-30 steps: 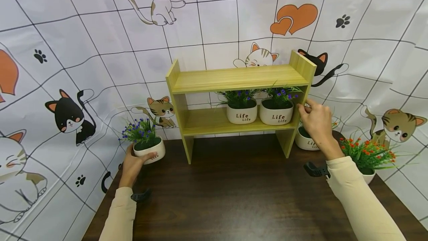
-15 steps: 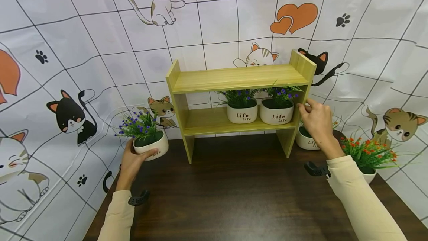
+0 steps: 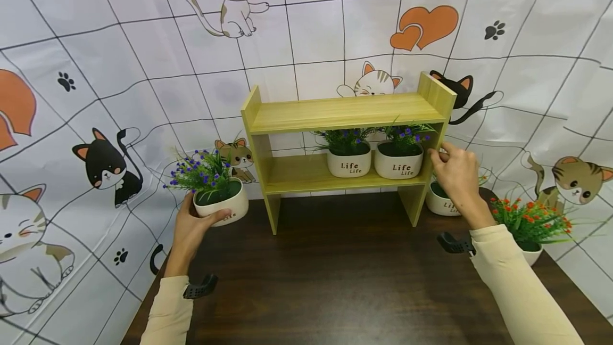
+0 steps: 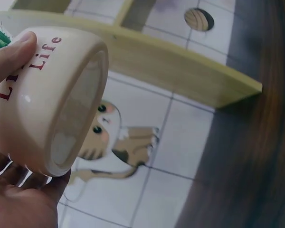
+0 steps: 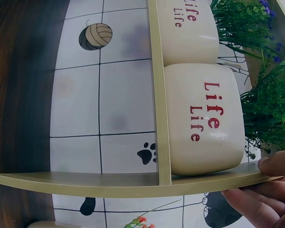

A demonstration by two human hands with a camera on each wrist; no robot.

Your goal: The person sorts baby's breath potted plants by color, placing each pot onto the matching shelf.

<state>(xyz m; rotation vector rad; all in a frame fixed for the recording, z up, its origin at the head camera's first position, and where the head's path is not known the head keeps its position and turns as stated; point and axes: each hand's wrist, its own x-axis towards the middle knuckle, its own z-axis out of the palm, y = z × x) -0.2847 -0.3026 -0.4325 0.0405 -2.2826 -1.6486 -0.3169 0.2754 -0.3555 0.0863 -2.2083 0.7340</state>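
Note:
My left hand [image 3: 190, 233] grips a white flowerpot with purple flowers [image 3: 234, 202], thumb on its lettered front, left of the wooden shelf [image 3: 335, 113]. The left wrist view shows the held pot [image 4: 42, 104] tilted, its underside visible and clear of the table. My right hand [image 3: 457, 172] pinches the front edge of the shelf's right side panel [image 5: 104, 187], thumb on the inner face and fingers outside. Two matching purple-flowered pots stand side by side on the middle board: one pot [image 3: 348, 161] and, nearest the right panel, another pot [image 3: 398, 162].
A potted plant [image 3: 441, 202] stands behind my right wrist, partly hidden. An orange-flowered plant [image 3: 529, 225] is at the table's right edge. The dark wooden table [image 3: 306, 281] stretches in front of the shelf. Cat-patterned wall covering [image 3: 306, 31] closes off the back and sides.
My left hand has raised the flowerpot slightly and carried it right, nearer the shelf. The right hand keeps its hold on the panel, and the shelf and its pots stay put.

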